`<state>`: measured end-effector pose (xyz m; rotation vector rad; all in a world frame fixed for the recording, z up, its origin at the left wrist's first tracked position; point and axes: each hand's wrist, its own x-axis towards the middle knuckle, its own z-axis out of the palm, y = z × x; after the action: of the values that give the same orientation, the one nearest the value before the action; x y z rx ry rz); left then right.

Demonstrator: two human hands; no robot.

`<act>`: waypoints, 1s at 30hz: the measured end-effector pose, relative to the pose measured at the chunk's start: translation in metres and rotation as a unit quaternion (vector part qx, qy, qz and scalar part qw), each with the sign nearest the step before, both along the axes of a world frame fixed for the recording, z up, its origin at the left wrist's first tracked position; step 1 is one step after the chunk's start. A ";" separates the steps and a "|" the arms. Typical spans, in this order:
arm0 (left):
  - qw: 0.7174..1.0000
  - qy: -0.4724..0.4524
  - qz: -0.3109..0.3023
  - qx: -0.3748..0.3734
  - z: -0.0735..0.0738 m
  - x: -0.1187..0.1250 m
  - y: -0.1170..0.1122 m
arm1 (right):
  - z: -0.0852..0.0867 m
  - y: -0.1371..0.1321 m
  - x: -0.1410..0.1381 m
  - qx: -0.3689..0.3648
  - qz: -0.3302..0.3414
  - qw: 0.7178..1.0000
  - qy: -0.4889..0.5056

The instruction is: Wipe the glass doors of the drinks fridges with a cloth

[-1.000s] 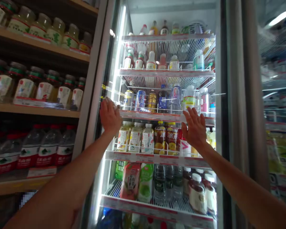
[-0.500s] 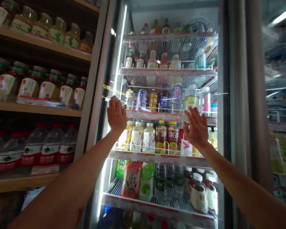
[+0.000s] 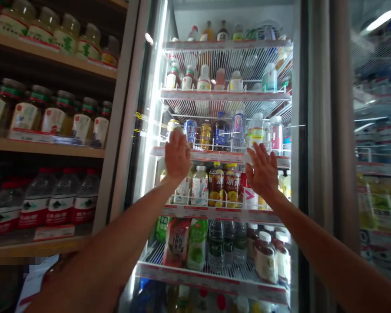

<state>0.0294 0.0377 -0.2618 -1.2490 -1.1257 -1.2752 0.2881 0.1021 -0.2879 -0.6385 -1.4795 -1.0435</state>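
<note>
My left hand [image 3: 177,156] is raised flat in front of the drinks cooler's glass door [image 3: 202,150], palm forward and fingers stretched out. It covers part of a drink can [image 3: 172,126] and some bottles behind it. A small pale patch shows by its fingertips; I cannot make out what it is. To the right, my right hand [image 3: 263,171] is also held up, its fingers spread, over the bottle with a pink V label [image 3: 250,196]. Whether either palm touches the glass is hard to tell.
Inside the cooler, wire shelves [image 3: 211,263] carry bottles and cans. A metal door frame [image 3: 319,130] runs down the right side, with another cooler beyond. At left, wooden shelves [image 3: 52,148] hold juice bottles [image 3: 54,117] and red-capped water bottles [image 3: 60,198].
My left hand has moved right and slightly down, from near the lit edge to in front of the cans and bottles. My right hand stays at nearly the same spot. The view has shifted slightly.
</note>
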 end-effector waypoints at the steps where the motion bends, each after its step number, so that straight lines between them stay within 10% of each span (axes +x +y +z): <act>1: 0.998 0.055 -0.007 -0.022 -0.006 0.017 0.004 | 0.000 0.000 0.001 0.000 0.001 1.000 -0.003; 5: 0.978 0.194 -0.021 -0.079 -0.021 0.044 0.009 | 0.000 0.000 0.004 0.006 0.000 1.000 -0.013; 11: 0.998 -0.060 0.002 0.015 0.002 -0.032 -0.007 | 0.001 0.001 0.001 0.002 -0.015 1.000 0.000; 18: 0.988 0.133 -0.031 -0.066 -0.018 0.040 0.012 | 0.001 0.001 0.003 0.002 -0.002 1.000 -0.003; 25: 0.999 -0.034 -0.009 0.010 -0.005 -0.012 -0.003 | 0.000 0.001 0.001 0.004 -0.010 1.000 -0.001; 30: 0.993 0.103 -0.022 -0.048 -0.026 0.036 0.012 | 0.000 0.000 0.001 0.008 -0.005 1.000 0.003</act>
<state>0.0656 0.0499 -0.2873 -1.4478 -1.0250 -1.1068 0.2895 0.1017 -0.2881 -0.6368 -1.4626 -1.0602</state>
